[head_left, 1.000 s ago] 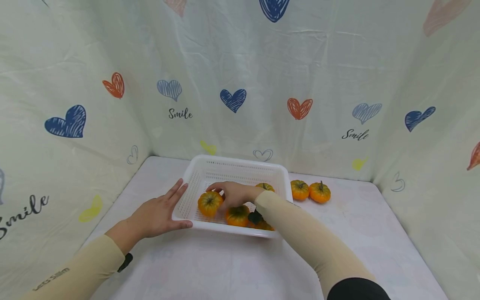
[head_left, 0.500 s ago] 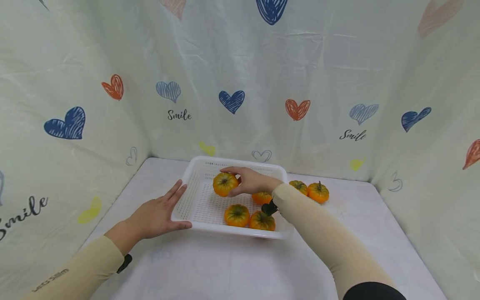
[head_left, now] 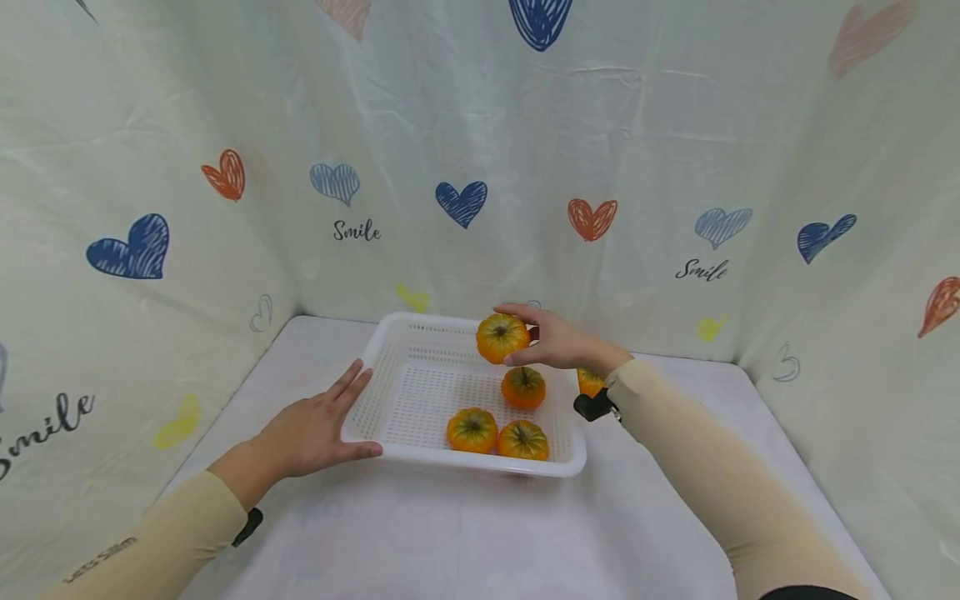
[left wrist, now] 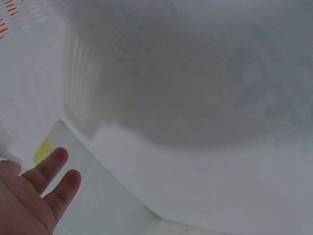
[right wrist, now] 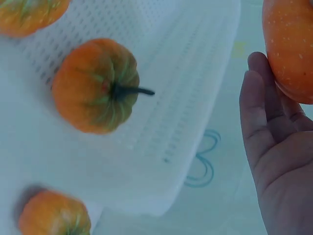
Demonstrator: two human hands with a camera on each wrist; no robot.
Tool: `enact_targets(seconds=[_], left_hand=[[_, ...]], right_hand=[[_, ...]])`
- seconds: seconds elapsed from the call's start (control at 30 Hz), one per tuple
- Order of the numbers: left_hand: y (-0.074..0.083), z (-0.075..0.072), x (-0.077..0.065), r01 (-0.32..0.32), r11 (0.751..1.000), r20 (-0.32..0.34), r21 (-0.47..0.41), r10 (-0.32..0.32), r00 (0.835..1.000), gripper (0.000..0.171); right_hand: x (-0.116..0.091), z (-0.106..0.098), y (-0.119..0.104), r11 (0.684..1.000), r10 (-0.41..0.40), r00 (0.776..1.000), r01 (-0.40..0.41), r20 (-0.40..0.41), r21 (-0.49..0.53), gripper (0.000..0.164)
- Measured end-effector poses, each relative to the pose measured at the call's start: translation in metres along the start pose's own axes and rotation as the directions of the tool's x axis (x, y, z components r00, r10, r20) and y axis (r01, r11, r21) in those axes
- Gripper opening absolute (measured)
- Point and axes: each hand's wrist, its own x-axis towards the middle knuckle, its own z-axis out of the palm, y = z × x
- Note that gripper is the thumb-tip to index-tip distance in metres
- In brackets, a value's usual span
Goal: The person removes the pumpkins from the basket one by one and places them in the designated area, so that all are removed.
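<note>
My right hand grips a small orange-green pumpkin, raised over the back right of a white plastic basket. In the right wrist view the held pumpkin lies against the fingers at the right edge. Three more small pumpkins sit in the basket's right half: two by the front wall, the left one and the right one, and another behind them. My left hand rests at the basket's left end, fingers straight and spread, thumb along the front rim.
Outside the basket, to its right, a pumpkin shows partly behind my right wrist. The white table is bounded at the back and sides by a pale curtain printed with hearts.
My right hand has lifted the pumpkin from the basket's left part and carried it right and backward. The left hand and basket have hardly moved. My right arm now covers much of the pumpkins outside.
</note>
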Motion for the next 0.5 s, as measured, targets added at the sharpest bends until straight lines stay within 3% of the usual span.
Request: enact_targets(seconds=[0.17,0.5], left_hand=[[0.0,0.0,0.0,0.006,1.0,0.004,0.003,-0.006,1.0,0.117],[-0.002,0.001,0.0,-0.004,1.0,-0.004,0.003,0.004,1.0,0.115]], right_hand=[[-0.022,-0.016,0.007,0.999,0.003,0.999,-0.001,-0.04,0.043,0.081],[-0.062,-0.038,0.031,0.997,0.076,0.983,-0.073,-0.168,0.023,0.082]])
